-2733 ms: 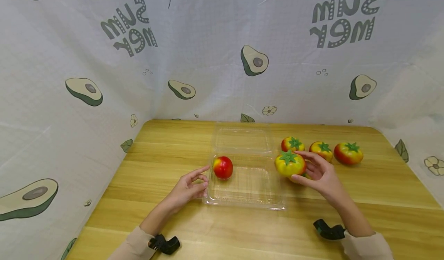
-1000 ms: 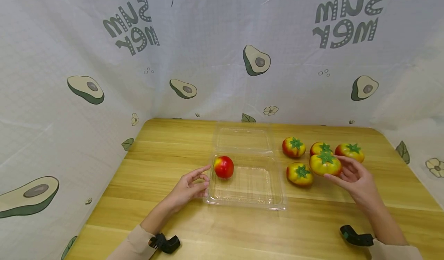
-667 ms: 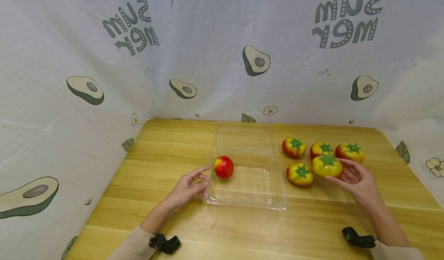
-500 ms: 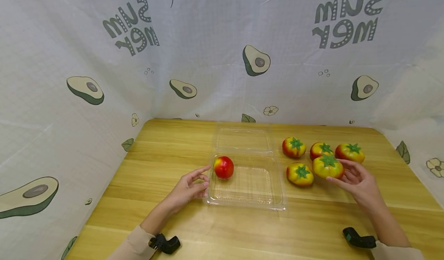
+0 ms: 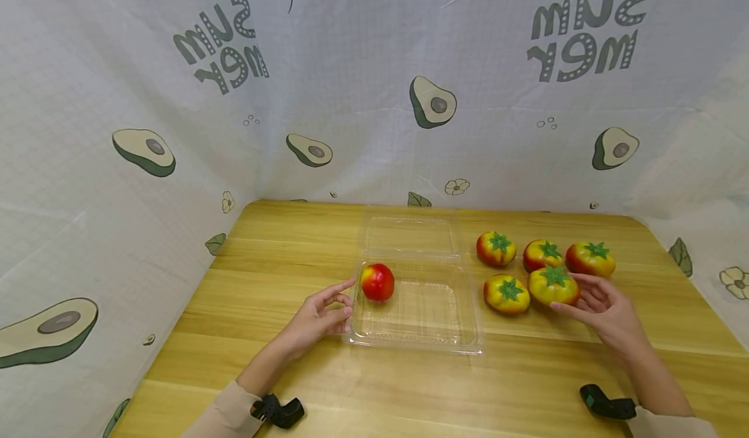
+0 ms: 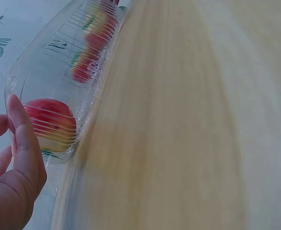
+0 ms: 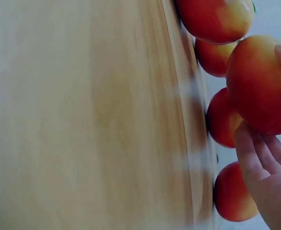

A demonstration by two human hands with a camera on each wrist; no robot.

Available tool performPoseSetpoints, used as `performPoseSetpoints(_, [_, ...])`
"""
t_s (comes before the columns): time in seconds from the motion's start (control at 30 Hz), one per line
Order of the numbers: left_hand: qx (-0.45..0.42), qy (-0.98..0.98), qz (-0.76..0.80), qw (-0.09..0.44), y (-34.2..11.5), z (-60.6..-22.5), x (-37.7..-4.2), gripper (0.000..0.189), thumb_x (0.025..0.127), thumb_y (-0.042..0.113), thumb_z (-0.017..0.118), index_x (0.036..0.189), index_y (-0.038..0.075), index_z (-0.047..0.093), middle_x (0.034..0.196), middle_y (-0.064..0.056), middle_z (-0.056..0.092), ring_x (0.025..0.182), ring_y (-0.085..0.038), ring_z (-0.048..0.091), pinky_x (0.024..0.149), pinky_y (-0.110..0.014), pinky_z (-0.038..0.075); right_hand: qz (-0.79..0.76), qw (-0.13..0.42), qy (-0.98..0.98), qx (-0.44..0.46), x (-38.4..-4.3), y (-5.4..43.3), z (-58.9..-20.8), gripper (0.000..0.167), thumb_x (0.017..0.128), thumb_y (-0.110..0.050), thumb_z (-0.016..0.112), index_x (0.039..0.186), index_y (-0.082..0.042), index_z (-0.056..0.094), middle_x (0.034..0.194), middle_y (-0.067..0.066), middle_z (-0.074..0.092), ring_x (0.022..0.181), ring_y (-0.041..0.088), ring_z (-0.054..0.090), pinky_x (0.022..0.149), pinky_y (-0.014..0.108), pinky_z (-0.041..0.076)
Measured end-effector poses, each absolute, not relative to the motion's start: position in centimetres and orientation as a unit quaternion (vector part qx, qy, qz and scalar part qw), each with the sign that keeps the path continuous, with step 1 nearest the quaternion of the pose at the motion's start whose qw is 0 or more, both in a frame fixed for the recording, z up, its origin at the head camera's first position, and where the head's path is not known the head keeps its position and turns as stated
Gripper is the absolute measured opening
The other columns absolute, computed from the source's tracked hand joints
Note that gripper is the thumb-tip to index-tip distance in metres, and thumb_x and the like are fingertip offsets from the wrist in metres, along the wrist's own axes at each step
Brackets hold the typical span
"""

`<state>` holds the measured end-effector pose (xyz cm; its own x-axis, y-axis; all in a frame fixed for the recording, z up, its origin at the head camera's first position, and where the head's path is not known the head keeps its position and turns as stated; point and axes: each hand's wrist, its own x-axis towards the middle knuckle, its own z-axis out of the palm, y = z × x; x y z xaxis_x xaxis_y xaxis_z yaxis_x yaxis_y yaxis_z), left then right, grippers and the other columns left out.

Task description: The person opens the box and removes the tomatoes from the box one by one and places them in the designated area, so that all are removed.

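In the head view my left hand [image 5: 320,318] pinches the left rim of a clear plastic clamshell container [image 5: 415,345] with thumb and index finger. One red toy tomato [image 5: 377,283] with a yellow patch lies in its back left corner. My right hand [image 5: 605,311] grips a yellow-red toy tomato [image 5: 550,290] with a green star-shaped calyx, thumb in front and fingers behind. In the right wrist view this held tomato [image 7: 260,86] appears slightly off the table, close to its neighbours. Its underside looks red there.
Right of the container lie other toy tomatoes: one in front [image 5: 506,294], and three behind, at left [image 5: 487,249], middle [image 5: 534,256] and right [image 5: 588,259]. The container's open lid [image 5: 409,233] lies flat behind it. A printed curtain [image 5: 363,100] hangs behind the wooden table [image 5: 398,392].
My right hand has carried its tomato rightward from beside the container, then lowered it slightly next to the front tomato. My left hand has stayed at the container's rim.
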<state>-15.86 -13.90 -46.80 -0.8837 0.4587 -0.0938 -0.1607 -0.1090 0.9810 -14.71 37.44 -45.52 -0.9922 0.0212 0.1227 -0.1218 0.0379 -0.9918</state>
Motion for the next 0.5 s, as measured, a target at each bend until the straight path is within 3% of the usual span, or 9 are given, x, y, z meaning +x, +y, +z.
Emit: performPoseSetpoints(0.5, [0.114, 0.632, 0.736, 0.211, -13.82, -46.74, -15.86, 0.059, 0.100, 0.002, 0.059, 0.154, 0.008, 0.037, 0.111, -0.008, 0.050, 0.075, -0.014, 0.061, 0.075, -0.026, 0.059, 0.591, 0.019, -0.806, -0.023, -14.70, 37.65, -45.52, 0.049, 0.089, -0.001, 0.075, 0.127, -0.027, 0.057, 0.110, -0.033, 0.055, 0.098, -0.020, 0.049, 0.080, 0.001, 0.044])
